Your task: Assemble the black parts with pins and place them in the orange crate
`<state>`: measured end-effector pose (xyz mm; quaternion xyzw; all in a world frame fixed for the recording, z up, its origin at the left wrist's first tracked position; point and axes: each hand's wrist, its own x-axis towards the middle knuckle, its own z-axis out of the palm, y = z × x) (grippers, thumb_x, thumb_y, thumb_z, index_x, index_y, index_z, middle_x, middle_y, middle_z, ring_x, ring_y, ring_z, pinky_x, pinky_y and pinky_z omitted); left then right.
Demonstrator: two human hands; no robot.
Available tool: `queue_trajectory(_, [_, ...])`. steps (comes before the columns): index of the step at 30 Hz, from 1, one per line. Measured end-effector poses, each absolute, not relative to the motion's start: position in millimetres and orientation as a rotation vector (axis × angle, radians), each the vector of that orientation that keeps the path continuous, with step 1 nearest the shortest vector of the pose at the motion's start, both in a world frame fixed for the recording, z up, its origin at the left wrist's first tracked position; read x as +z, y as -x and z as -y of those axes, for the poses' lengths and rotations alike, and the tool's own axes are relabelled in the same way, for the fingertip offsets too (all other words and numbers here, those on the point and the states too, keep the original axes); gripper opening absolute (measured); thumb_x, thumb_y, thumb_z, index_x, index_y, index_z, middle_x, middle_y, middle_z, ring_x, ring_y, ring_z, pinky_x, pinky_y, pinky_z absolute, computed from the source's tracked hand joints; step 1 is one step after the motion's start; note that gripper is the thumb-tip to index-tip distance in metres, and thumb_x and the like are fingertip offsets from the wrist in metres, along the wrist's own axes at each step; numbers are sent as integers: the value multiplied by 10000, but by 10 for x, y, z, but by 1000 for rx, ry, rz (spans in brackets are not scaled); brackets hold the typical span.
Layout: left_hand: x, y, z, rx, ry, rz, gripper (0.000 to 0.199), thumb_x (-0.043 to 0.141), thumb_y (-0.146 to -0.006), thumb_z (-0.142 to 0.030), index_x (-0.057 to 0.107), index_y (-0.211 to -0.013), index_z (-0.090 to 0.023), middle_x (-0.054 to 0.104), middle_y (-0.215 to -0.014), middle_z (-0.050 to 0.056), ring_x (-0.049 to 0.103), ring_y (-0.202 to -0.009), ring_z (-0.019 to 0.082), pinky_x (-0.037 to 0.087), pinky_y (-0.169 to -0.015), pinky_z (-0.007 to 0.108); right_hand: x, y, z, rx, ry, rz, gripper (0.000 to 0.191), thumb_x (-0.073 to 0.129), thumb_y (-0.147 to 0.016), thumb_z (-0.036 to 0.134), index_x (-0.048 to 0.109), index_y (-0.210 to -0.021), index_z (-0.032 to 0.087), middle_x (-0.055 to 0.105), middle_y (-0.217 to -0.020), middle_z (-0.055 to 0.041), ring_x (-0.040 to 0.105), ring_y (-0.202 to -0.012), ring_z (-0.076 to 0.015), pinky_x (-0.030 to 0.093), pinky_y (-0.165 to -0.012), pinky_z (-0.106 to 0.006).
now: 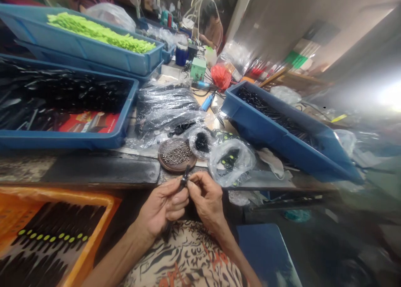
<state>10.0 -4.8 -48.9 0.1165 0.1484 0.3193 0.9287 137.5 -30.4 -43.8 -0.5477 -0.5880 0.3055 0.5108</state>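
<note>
Close to my body, in front of the table edge, my left hand (166, 203) is closed around a slim black plastic piece (184, 178) whose narrow end points up and away. My right hand (206, 195) pinches at the upper part of the same piece; whether a smaller part sits between those fingertips is hidden. Just beyond my hands lies a round brown dish (171, 166) full of small metal screws (178, 153). Beside it are an open clear bag of black parts (202, 141) and another clear bag (216, 170) holding black parts with yellow-green dots.
Blue bins stand at left (125, 132) and right (282, 140), both with black parts. A stacked blue bin (94, 49) holds bright green pieces. At lower left, an orange crate (106, 212) contains rows of black pieces. A blue-handled tool (207, 102) lies mid-table. Another person (216, 32) sits beyond.
</note>
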Motion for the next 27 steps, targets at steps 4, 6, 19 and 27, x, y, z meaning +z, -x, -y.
queue_trajectory(4, [-499, -106, 48, 643, -248, -283, 300, 311, -900, -129, 571, -754, -100, 337, -485, -40, 149, -375, 25, 267, -312, 79, -438, -1380, 312, 733, 1342, 1435, 85, 493, -813, 211, 511, -733, 186, 403, -567, 49, 334, -469, -82, 298, -456, -205])
queue_trajectory(6, [-510, -114, 50, 638, -260, -269, 285, 321, -898, -128, 573, -769, -104, 337, -483, -43, 133, -378, 25, 263, -313, 79, -433, -1381, 317, 737, 1343, 1443, 90, 479, -817, 209, 497, -732, 185, 372, -549, 58, 319, -452, -77, 283, -440, -200])
queue_trajectory(19, [-557, -115, 45, 651, -366, -294, 179, 360, -892, -164, 538, -903, -146, 404, -484, -38, 159, -366, 26, 237, -319, 93, -441, -1416, 309, 1352, 1205, 1044, 159, 516, -780, 293, 445, -688, 184, 301, -498, 88, 246, -414, -55, 198, -398, -179])
queue_trajectory(27, [-539, -104, 53, 615, -426, -369, 84, 380, -880, -177, 463, -880, -189, 421, -461, -49, 165, -352, 28, 190, -318, 99, -459, -1514, 283, 1649, 1006, 830, 241, 595, -714, 235, 398, -595, 165, 266, -523, 84, 158, -440, -39, 114, -379, -175])
